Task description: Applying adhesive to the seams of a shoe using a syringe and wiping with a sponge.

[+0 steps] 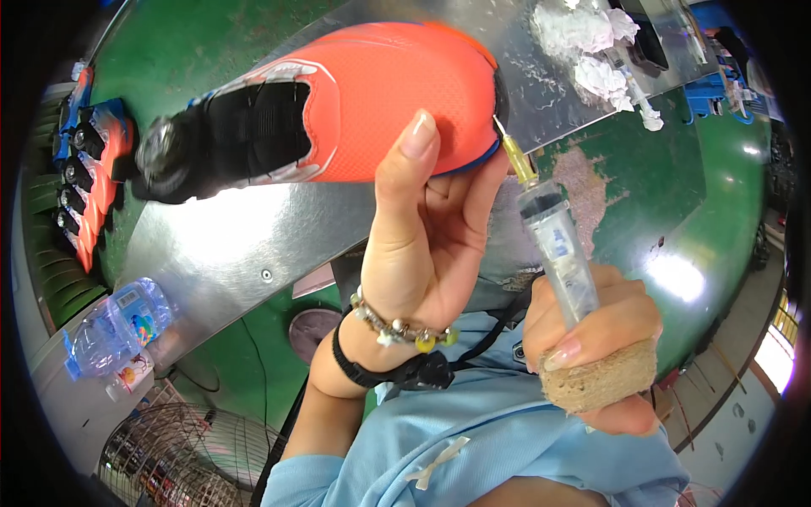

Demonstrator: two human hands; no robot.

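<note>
An orange-red sports shoe (pixel 389 93) with a black knit collar and blue sole edge is held up by my left hand (pixel 418 232). The thumb presses on the upper near the toe, and the fingers go beneath the sole. My right hand (pixel 612 308) is closed round a clear syringe (pixel 562 245) with a yellow needle hub (pixel 517 160). Its needle tip is at the sole edge by the toe; whether it touches I cannot tell. In the same hand, a rough tan block (pixel 600 380) sits against the lower fingers. The syringe's rear end is hidden.
Beneath the shoe is a shiny metal table (pixel 279 220). Crumpled white tissue (pixel 583 34) and another syringe (pixel 638 93) lie far right. A plastic bottle (pixel 118 329) is at left. Several similar shoes (pixel 101 186) stand far left. A wire-cage fan (pixel 182 456) is lower left.
</note>
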